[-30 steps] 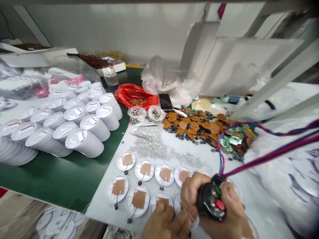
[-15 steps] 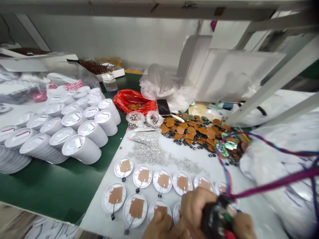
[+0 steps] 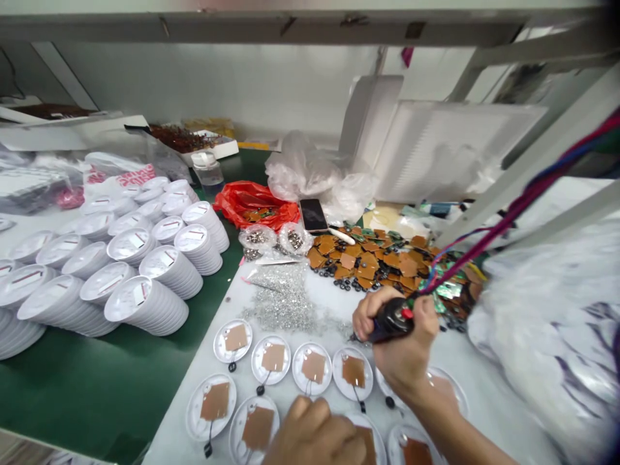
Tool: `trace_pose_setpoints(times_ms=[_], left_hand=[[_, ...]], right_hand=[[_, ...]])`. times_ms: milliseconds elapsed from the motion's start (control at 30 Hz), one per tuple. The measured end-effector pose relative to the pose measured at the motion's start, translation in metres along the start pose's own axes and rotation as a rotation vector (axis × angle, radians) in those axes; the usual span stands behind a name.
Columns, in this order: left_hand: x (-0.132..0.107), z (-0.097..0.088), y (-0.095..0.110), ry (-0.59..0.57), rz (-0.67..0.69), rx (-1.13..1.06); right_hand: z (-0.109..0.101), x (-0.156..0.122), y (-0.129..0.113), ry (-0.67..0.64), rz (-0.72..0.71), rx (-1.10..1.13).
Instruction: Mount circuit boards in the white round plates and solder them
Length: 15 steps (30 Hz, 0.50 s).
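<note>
My right hand [image 3: 404,332] is raised over the white work surface, shut around a black handheld device [image 3: 390,320] with a red button. Coloured wires [image 3: 513,210] run from the device up to the right. My left hand [image 3: 312,436] lies curled at the bottom edge, over a white round disc with a brown square pad [image 3: 258,427]. Its fingers hide whether it holds anything. Several similar discs [image 3: 312,363] lie in rows, each with a short dark lead. Just beyond my right hand is a heap of brown squares and green circuit boards [image 3: 368,261].
Stacks of white discs [image 3: 145,290] stand on a green mat to the left. Silvery loose bits [image 3: 281,303] are scattered on the white surface. Beyond them are a phone [image 3: 313,215], a red bag [image 3: 256,206] and small bags of metal parts. White plastic sheeting [image 3: 547,323] bulges at the right.
My right hand has lifted the black device up and away from the lower right, towards the heap, and its wires now rise to the upper right. My left hand stays low.
</note>
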<state>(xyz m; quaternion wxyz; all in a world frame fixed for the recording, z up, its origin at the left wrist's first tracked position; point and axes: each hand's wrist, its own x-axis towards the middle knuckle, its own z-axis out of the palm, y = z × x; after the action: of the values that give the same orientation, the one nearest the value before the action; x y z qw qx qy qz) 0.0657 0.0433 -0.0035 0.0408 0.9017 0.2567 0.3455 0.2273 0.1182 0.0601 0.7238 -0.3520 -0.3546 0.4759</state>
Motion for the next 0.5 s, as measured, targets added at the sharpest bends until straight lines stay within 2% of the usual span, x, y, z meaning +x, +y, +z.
trace_pose_setpoints(times_ms=[100,233,333,500], left_hand=[[0.014,-0.018,-0.018,-0.064,-0.065,-0.1],[0.044,-0.036,-0.038,-0.284,-0.261,-0.121],[0.065,-0.026,-0.05,-0.409,-0.368,-0.137],[0.088,0.007,-0.06,-0.373,-0.39,-0.246]], right_hand=[[-0.003,-0.001,-0.002,-0.008,0.015,0.003],[-0.001,-0.004,-0.02,0.0,-0.008,0.016],[0.002,-0.005,-0.032,-0.001,-0.025,0.026],[0.004,-0.005,-0.04,0.009,-0.055,0.012]])
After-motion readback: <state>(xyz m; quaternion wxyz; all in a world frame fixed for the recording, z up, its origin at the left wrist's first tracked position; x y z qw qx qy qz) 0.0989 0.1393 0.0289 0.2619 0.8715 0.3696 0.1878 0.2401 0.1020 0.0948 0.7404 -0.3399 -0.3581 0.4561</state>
